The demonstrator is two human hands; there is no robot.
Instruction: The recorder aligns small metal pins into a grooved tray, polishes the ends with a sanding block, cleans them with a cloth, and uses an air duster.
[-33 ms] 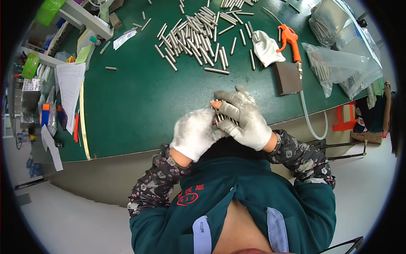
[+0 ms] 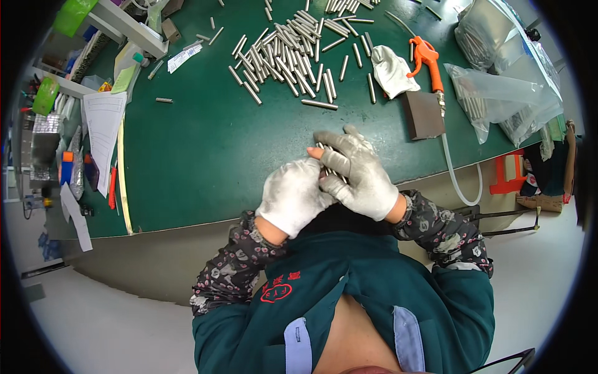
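At the near edge of the table, my hands meet in pale work gloves. My right hand [image 2: 361,177] is curled around a small bundle of short metal pins [image 2: 328,172], a bare fingertip poking out of its glove. Pressed against the same bundle from the other side is my left hand [image 2: 289,196], its fingers bent and mostly hidden. How many pins lie between the palms cannot be made out. Beyond the hands, a loose heap of similar metal pins [image 2: 283,56] spreads over the green tabletop [image 2: 193,156].
To the right lie an orange air gun [image 2: 427,62] with a clear hose [image 2: 455,177], a white glove [image 2: 392,71], a brown block [image 2: 425,115] and plastic bags of pins [image 2: 498,100]. Papers [image 2: 103,134] and a red pen [image 2: 113,187] are at the left. One pin [image 2: 164,100] lies apart.
My left hand has shifted slightly right, closer in against my right hand. Less of the pin bundle shows between them.
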